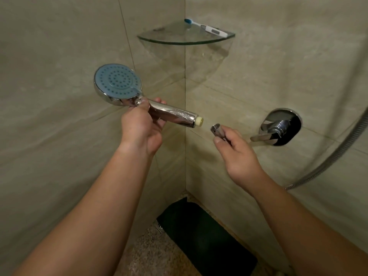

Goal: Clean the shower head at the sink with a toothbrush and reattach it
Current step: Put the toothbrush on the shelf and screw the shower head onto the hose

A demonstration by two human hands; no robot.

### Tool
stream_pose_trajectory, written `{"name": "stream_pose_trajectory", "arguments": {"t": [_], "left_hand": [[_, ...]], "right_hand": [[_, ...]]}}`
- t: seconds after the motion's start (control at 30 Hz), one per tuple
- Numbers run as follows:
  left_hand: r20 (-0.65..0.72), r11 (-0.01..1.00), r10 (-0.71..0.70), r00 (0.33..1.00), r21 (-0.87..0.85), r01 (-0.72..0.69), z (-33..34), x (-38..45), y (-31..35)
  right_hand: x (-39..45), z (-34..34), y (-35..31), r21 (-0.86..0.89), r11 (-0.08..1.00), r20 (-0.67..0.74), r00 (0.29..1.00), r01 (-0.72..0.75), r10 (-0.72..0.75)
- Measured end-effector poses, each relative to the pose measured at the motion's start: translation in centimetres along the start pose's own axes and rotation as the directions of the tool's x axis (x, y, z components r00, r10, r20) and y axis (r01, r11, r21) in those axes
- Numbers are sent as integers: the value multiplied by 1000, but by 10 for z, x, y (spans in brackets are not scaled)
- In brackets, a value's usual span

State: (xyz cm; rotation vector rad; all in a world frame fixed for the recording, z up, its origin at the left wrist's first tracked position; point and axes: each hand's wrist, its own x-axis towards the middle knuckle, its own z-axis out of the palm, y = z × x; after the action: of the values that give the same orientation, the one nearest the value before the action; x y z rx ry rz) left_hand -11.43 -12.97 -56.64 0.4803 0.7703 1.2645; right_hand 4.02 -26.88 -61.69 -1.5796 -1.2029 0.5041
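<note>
Both forearms reach fwd into tiled shower corner, bare, palms turned inward.

Left hand (142, 126): fingers wrapped around chrome handle of shower head (119, 84), gripping just below the round face, thumb on top near the neck. Wrist slightly bent up.

Right hand (237, 152): thumb + fingers pinched on hose nut (215, 127), its open threaded end facing left. Rest of fingers curled under. Hose (338, 152) runs from behind this hand, curving up the right wall.

Shower head: held roughly horizontal, face tilted up-left toward camera. Face plate pale blue-grey w/ rings of small nozzle holes; chrome rim + handle, water drops/glare on handle. Cream-coloured threaded tip (199, 122) at handle end points right, at the nut. Tip and nut near but apart, small gap btwn them, not joined.

Relative to shower head:
- Glass corner shelf (185, 41) above and right; toothbrush (207, 27) lies on it, white handle, blue bristle end toward the corner.
- Chrome mixer tap (278, 127) on wall well to the right, past the nut, lever pointing down-left.
- Dark mat (207, 236) on floor below, in the corner.
</note>
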Motion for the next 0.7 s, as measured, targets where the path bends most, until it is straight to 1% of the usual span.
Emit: {"name": "stream_pose_trajectory", "arguments": {"t": [0.07, 0.1, 0.17, 0.27, 0.47, 0.6, 0.7], "left_hand": [[12, 1000, -9, 1000, 3, 9, 1, 0, 1], [20, 1000, -11, 1000, 4, 11, 2, 0, 1], [44, 1000, -9, 999, 9, 9, 3, 0, 2], [68, 1000, 3, 998, 6, -3, 4, 2, 4], [87, 999, 31, 996, 19, -33, 7, 1, 5], [92, 998, 41, 995, 33, -44, 9, -2, 3], [91, 997, 54, 994, 56, -59, 11, -3, 2]], "right_hand": [[-1, -3, -6, -210, 963, -9, 985, 167, -172], [-1, -3, -9, -267, 943, -2, 978, 200, -208], [0, -4, -13, -317, 929, -10, 979, 190, -203], [0, -2, -17, -291, 947, -56, 986, 135, -157], [5, 0, -19, -348, 933, -161, 974, 96, -160], [8, 0, -23, -386, 912, -159, 964, 137, -211], [8, 1, -25, -378, 912, -138, 965, 158, -225]]}}
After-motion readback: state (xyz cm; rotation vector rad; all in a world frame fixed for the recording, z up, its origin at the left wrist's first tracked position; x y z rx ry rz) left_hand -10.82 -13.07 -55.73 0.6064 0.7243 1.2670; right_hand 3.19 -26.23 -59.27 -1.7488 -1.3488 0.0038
